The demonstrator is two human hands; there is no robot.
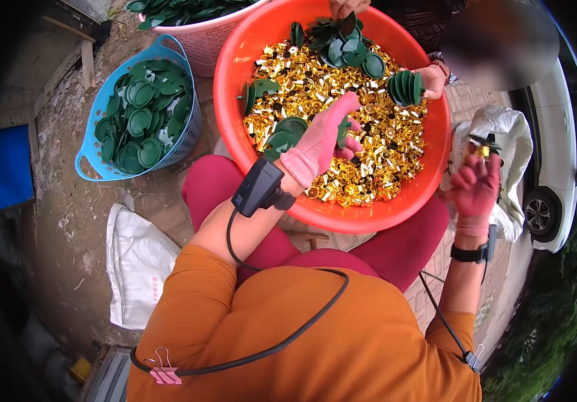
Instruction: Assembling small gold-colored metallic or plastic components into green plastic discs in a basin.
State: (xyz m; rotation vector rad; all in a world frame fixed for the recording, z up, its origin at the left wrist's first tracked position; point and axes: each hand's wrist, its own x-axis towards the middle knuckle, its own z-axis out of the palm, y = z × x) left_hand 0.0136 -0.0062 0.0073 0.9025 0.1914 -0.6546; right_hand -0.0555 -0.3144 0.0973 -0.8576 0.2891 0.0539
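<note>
A wide red basin point(227, 100) full of small shiny gold pieces point(369, 171) sits in front of my knees. Over its middle, my left hand point(325, 134), in a pink glove, curls round a green plastic disc point(343, 132) seen mostly edge-on. More green discs point(287, 134) lie on the gold pieces just left of that hand. My right hand point(474, 191), also gloved in pink, is raised outside the basin's right side. Its fingertips close on a small gold piece point(483, 151) with a dark part at its top. Part of that grip is hidden.
A blue basket point(87, 130) of green discs stands left of the basin, with a pink basket point(198, 45) behind. Across the basin, another person's hand point(432, 80) holds stacked green discs. White sacks point(138, 261) lie left and right; a white car point(560, 154) stands far right.
</note>
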